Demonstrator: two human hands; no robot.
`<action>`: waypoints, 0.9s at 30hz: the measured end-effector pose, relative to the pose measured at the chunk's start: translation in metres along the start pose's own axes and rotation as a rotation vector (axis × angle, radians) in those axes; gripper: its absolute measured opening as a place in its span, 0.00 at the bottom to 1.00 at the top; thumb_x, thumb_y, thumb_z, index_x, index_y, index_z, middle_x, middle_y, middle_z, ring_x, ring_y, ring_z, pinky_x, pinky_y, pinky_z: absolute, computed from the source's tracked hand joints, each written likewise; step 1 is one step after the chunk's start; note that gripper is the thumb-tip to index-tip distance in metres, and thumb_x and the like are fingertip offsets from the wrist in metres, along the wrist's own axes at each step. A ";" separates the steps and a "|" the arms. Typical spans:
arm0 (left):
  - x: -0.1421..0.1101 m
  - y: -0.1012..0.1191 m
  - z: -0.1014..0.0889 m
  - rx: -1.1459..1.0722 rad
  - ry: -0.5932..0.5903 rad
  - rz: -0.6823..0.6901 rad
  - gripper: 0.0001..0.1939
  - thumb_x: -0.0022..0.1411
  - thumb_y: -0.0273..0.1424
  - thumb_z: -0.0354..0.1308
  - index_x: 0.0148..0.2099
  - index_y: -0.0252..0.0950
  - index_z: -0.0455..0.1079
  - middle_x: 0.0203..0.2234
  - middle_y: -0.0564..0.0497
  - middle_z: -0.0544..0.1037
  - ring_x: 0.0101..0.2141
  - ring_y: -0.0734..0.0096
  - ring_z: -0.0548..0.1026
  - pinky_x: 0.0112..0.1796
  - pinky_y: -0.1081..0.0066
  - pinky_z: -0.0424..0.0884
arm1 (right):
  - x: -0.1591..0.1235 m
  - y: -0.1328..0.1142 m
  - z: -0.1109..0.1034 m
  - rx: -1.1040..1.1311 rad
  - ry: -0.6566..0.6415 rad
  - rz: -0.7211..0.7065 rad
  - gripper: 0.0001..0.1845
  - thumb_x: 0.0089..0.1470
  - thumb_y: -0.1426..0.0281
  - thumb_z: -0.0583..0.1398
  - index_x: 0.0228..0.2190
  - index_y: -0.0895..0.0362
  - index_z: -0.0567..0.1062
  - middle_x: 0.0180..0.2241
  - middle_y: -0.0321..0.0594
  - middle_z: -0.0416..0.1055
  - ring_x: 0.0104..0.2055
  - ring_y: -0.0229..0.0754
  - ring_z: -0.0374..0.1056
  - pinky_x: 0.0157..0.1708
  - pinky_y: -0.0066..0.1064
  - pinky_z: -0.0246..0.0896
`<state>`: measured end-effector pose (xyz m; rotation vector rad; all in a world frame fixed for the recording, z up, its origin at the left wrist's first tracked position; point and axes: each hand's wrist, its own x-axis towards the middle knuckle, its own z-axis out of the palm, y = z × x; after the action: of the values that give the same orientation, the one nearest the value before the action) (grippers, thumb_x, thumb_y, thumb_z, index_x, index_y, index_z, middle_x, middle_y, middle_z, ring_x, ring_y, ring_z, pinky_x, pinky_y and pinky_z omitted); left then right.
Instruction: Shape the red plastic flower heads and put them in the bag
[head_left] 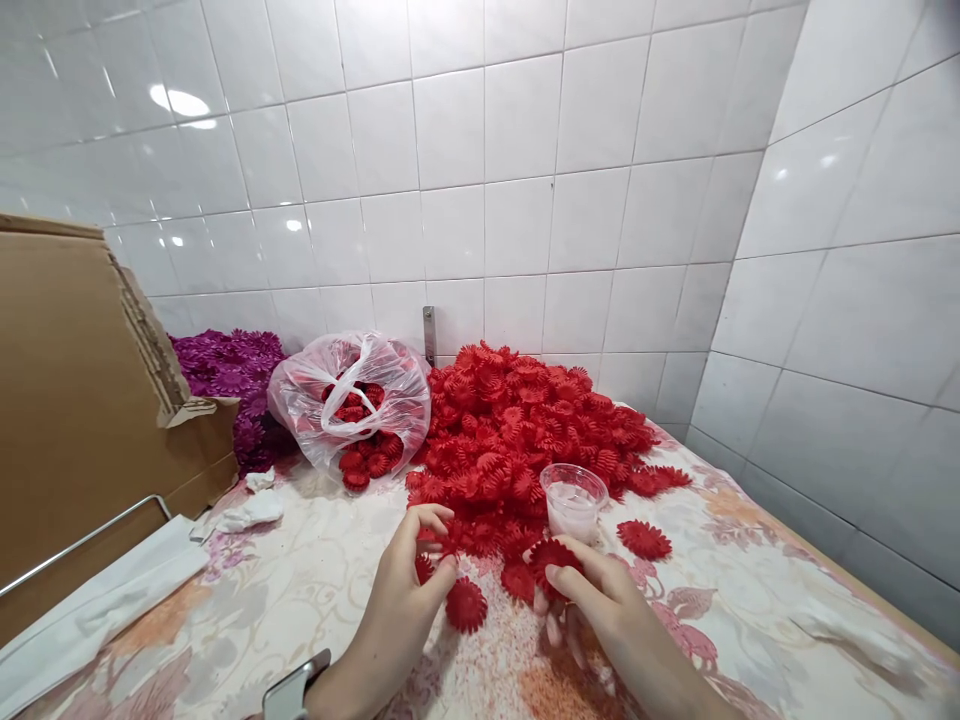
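My right hand [596,590] pinches a dark red artificial flower head [553,566] between thumb and fingers, just in front of a clear plastic cup [574,515] with whitish contents. My left hand [420,570] is curved and open, thumb and fingers apart. A red flower head partly shows behind its thumb, seemingly lying on the cloth. Between my hands, a loose red flower head [466,605] lies flat. Beyond them rises a big pile of red flower heads [517,420]. Another single flower head [644,540] rests right of the cup.
Left of the pile stands a tied clear plastic bag [300,390] of red flower heads. Purple flowers [225,365] are heaped behind a cardboard box [75,400]. Crumpled white tissue [251,512] lies on the floral tablecloth [300,590]. Tiled walls close off the back and right.
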<state>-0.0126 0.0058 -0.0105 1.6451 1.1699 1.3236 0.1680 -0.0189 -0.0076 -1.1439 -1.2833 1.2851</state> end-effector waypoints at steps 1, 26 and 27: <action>0.000 -0.001 0.000 0.015 0.018 0.015 0.09 0.49 0.21 0.50 0.33 0.38 0.60 0.41 0.49 0.69 0.43 0.63 0.67 0.41 0.69 0.63 | 0.000 0.000 0.000 -0.002 0.000 -0.009 0.09 0.51 0.68 0.51 0.21 0.55 0.62 0.18 0.30 0.63 0.17 0.34 0.63 0.12 0.21 0.50; -0.012 0.007 0.007 0.261 -0.387 0.249 0.05 0.56 0.28 0.56 0.28 0.34 0.68 0.24 0.52 0.71 0.26 0.75 0.69 0.27 0.79 0.64 | -0.003 0.017 0.004 -0.776 -0.111 -0.309 0.11 0.52 0.71 0.48 0.21 0.55 0.65 0.21 0.35 0.68 0.24 0.39 0.62 0.26 0.28 0.50; -0.012 0.008 0.007 0.263 -0.386 0.234 0.04 0.55 0.28 0.56 0.28 0.34 0.68 0.24 0.52 0.71 0.26 0.74 0.69 0.27 0.79 0.64 | -0.003 0.018 0.003 -0.777 -0.100 -0.326 0.11 0.53 0.71 0.48 0.21 0.55 0.65 0.22 0.35 0.69 0.24 0.39 0.63 0.26 0.28 0.50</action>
<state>-0.0048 -0.0082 -0.0086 2.1677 0.9676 0.9501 0.1647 -0.0223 -0.0259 -1.3117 -2.0391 0.6021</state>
